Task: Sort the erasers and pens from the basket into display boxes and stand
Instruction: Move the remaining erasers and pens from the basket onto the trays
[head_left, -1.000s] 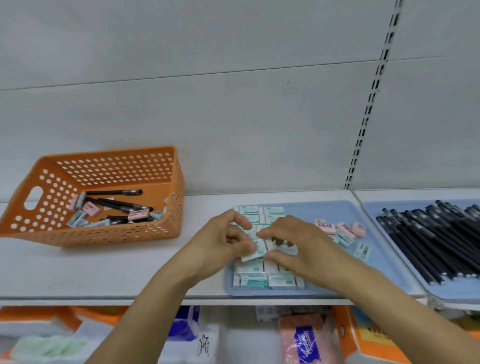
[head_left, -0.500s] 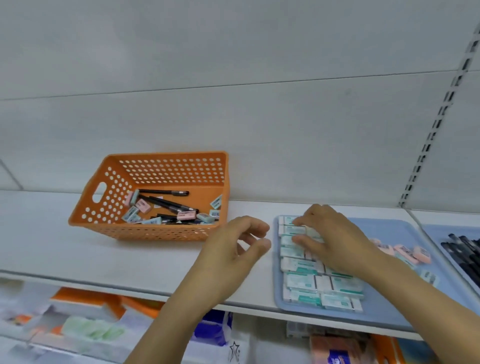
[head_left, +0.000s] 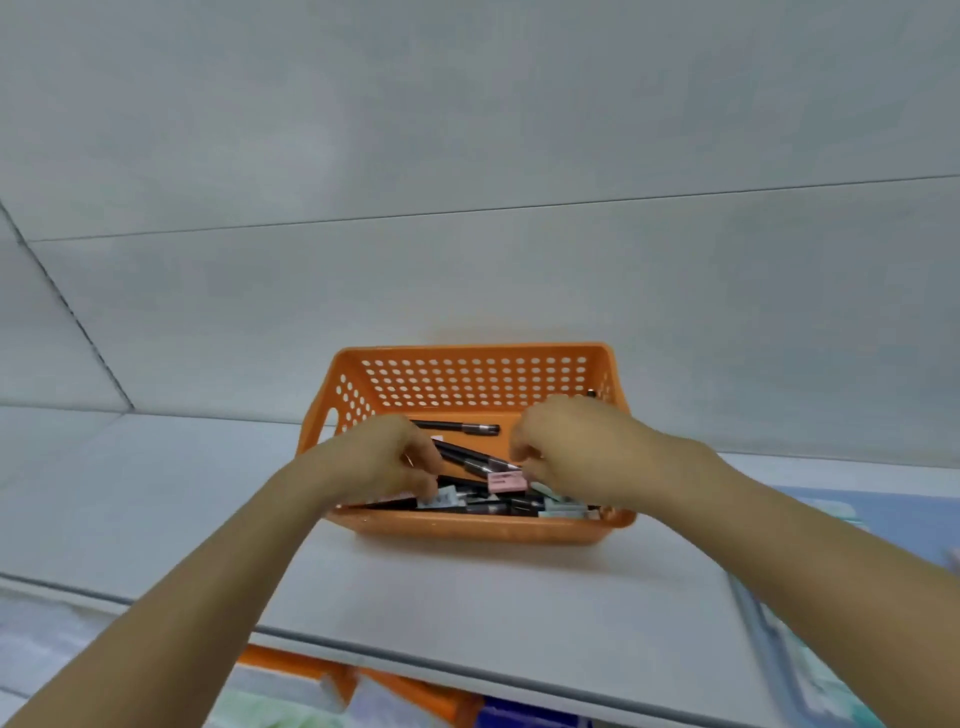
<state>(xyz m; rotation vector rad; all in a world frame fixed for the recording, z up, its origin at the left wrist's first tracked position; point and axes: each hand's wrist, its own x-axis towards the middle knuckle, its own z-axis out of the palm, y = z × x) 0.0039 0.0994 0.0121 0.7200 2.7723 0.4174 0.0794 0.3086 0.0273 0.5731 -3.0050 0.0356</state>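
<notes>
The orange perforated basket (head_left: 467, 376) stands on the white shelf, holding several black pens (head_left: 460, 427) and small erasers. Both of my hands are inside it. My left hand (head_left: 382, 462) reaches in from the left with its fingers curled down; the fingertips are at a pale eraser (head_left: 442, 499) near the front wall. My right hand (head_left: 569, 449) is over the right half with fingers curled, its thumb close to a pink eraser (head_left: 503, 482). Motion blur and the hands themselves hide whether either hand holds anything.
The blue display tray (head_left: 893, 517) with rows of pale erasers shows only at the right edge. The white shelf (head_left: 156, 493) runs left of the basket, with a wall panel behind. Below the shelf front, orange and blue packages sit on a lower shelf (head_left: 415, 696).
My view swung left from the blue tray to the basket. Both hands left the eraser rows and moved into the basket.
</notes>
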